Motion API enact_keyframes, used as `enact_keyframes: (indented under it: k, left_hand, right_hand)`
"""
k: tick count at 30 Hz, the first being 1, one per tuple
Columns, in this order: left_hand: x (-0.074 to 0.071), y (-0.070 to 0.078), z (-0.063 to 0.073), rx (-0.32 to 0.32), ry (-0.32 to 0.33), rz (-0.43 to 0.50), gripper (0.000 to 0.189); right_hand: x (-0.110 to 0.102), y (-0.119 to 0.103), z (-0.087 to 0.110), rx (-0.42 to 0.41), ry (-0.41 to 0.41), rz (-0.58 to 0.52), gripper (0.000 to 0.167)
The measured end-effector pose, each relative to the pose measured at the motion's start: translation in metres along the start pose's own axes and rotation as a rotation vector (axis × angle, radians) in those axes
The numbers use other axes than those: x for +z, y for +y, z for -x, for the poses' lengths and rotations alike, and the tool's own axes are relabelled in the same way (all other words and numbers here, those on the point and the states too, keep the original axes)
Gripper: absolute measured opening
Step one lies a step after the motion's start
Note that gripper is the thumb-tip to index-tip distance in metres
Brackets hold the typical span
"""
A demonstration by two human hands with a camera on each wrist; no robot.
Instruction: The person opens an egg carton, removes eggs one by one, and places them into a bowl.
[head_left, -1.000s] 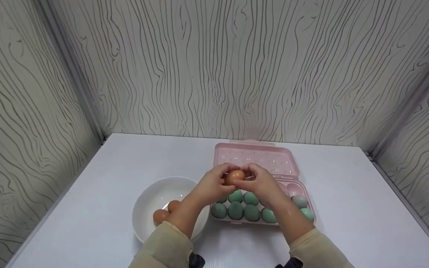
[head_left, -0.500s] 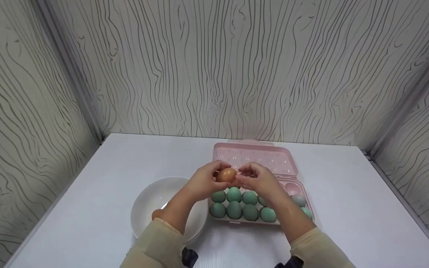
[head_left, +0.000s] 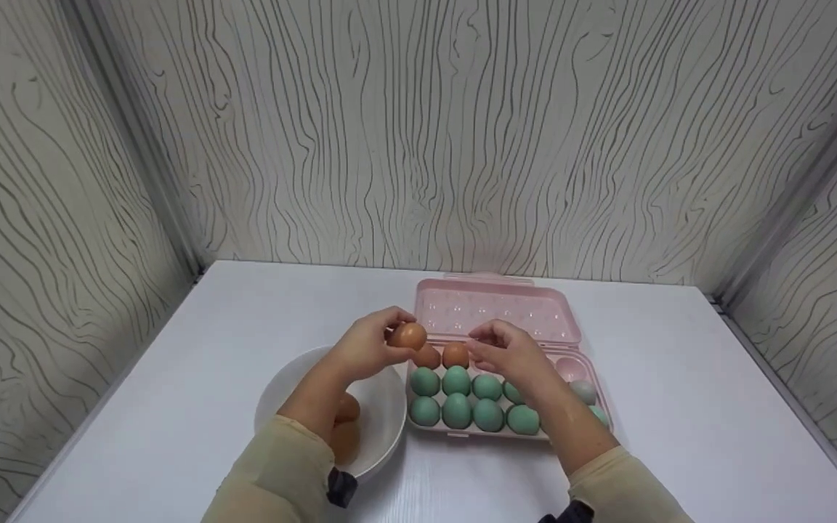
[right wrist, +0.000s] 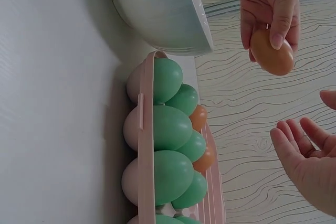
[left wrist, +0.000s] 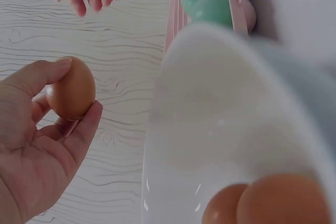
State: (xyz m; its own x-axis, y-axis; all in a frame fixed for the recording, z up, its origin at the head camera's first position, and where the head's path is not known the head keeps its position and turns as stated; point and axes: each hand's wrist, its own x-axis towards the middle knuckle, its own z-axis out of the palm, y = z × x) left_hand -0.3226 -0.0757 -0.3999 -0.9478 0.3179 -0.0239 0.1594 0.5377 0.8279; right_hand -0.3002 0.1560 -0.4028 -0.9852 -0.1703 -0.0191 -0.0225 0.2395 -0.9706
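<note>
Between thumb and fingers my left hand (head_left: 368, 349) pinches a brown egg (head_left: 409, 336), raised near the left end of the pink egg carton (head_left: 498, 312). The left wrist view shows this egg (left wrist: 72, 88) held by its sides. My right hand (head_left: 513, 356) hovers over the carton, holding nothing, its fingers (right wrist: 292, 135) loosely bent. Green eggs (head_left: 456, 411) fill several cups of the two front rows. Two brown eggs (head_left: 455, 354) sit at the left of the back row. The right forearm hides part of the carton.
Left of the carton stands a white bowl (head_left: 382, 428) with brown eggs (head_left: 346, 408) inside, partly covered by the left forearm. The carton's lid lies open toward the back wall. At the back row's right end, a pink cup (head_left: 571, 369) shows bare.
Both hands had the brown egg over the carton. The right hand has let go and stayed about there, while the left has carried the egg leftward, uncovering two brown eggs in the carton.
</note>
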Motion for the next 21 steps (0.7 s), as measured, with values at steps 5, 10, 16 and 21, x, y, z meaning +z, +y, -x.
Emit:
enact_keyframes:
  k: [5, 10, 16, 21]
  left_hand:
    - [-0.013, -0.007, 0.0, -0.006, 0.005, -0.064, 0.041]
    - [-0.02, -0.019, -0.001, 0.006, 0.011, -0.126, 0.038]
    - [-0.021, -0.031, -0.003, -0.046, -0.022, -0.19, 0.036]
    - [-0.024, -0.036, -0.004, -0.069, -0.06, -0.229, 0.036]
  right_hand:
    - [-0.001, 0.002, 0.0, 0.0, -0.007, 0.0, 0.024]
    - [-0.002, 0.004, 0.0, 0.019, -0.013, 0.014, 0.028]
    - [-0.002, 0.007, -0.002, 0.014, -0.034, 0.018, 0.027]
    - [-0.002, 0.009, -0.002, 0.018, -0.052, 0.018, 0.031]
